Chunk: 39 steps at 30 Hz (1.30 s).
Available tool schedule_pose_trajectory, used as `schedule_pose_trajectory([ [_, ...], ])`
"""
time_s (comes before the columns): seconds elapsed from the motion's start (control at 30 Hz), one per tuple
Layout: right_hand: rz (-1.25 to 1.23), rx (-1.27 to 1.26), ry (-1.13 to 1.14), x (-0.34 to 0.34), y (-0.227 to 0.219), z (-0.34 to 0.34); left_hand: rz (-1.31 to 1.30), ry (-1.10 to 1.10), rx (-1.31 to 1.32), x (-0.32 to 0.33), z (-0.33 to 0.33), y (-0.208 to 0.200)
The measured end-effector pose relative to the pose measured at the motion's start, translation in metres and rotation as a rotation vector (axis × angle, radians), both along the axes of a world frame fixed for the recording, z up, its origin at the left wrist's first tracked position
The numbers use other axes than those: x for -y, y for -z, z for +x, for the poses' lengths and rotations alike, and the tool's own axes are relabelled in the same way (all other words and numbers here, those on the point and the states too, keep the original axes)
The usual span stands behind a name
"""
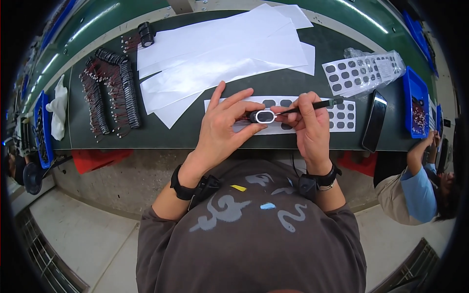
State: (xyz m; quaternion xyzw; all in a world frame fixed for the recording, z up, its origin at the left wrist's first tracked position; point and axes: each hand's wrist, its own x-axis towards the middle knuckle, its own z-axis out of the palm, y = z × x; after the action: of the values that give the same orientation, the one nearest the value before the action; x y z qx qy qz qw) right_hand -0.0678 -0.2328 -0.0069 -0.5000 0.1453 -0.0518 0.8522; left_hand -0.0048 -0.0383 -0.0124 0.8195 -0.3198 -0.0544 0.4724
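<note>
Left hand (218, 122) pinching black part (265, 116) over sheet (344, 120). Right hand (312, 128) gripping tweezers (323, 104) over sheet. Phone (374, 121) right of sheet; papers (229, 53) beyond sheet.

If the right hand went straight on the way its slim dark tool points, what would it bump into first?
Most likely the small black part with the white oval ring, pinched in the left hand. The slim dark tool ends close beside it; whether they touch is unclear.
</note>
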Motion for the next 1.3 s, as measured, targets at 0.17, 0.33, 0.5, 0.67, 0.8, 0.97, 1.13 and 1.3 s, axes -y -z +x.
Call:
schedule_pose_trajectory([
  [0.17,-0.007,-0.031,-0.084,-0.0016,-0.0005,0.005,-0.026,0.017,0.017,0.0006,0.0021,-0.0001],
  [0.33,-0.046,-0.042,-0.106,0.0012,0.0019,0.0081,-0.003,0.026,-0.003,-0.0006,0.0026,-0.0013],
  [0.5,-0.063,-0.061,-0.134,0.0022,0.0007,0.0097,0.001,0.036,0.0,-0.0009,0.0023,-0.001],
  [0.67,-0.071,-0.064,-0.139,0.0038,0.0012,0.0094,-0.011,0.034,-0.008,-0.0002,0.0017,-0.0013],
  [0.8,-0.081,-0.065,-0.136,0.003,0.001,0.0094,-0.008,0.031,-0.017,-0.0005,0.0014,-0.0019],
  [0.97,-0.09,-0.063,-0.128,0.0021,0.0004,0.0096,-0.013,0.029,0.017,-0.0002,0.0017,-0.0002],
  [1.13,-0.095,-0.062,-0.12,0.0018,0.0008,0.0094,-0.018,0.026,0.009,-0.0001,0.0016,-0.0001],
  [1.3,-0.107,-0.059,-0.114,0.0004,0.0022,0.0093,-0.023,0.028,0.011,-0.0008,0.0015,0.0],
])
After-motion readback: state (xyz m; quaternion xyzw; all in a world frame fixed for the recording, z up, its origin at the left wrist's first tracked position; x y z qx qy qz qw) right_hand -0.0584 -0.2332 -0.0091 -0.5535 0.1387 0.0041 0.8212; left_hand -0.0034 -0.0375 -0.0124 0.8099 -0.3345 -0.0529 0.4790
